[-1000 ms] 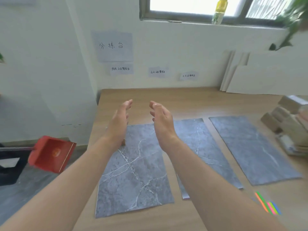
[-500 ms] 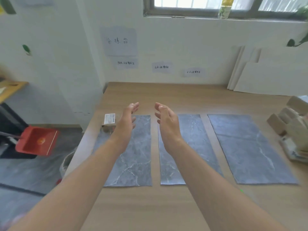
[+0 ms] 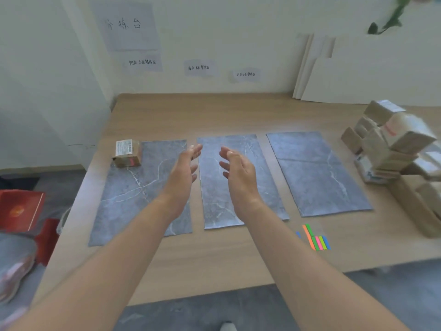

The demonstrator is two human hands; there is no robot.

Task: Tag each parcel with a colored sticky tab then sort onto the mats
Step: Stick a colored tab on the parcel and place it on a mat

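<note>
You have bright, soft, even light, with barely any shadow on the table. Everything is slightly soft; the parcel pile at 3 o'clock and the floor clutter at 8 o'clock smear, and straight edges bow.

1 head-worn view, angled forward and down, table near

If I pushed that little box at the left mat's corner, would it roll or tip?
The box is squat and flat-sided, so it would probably slide rather than roll or tip. It is small cardboard, so likely light.
</note>
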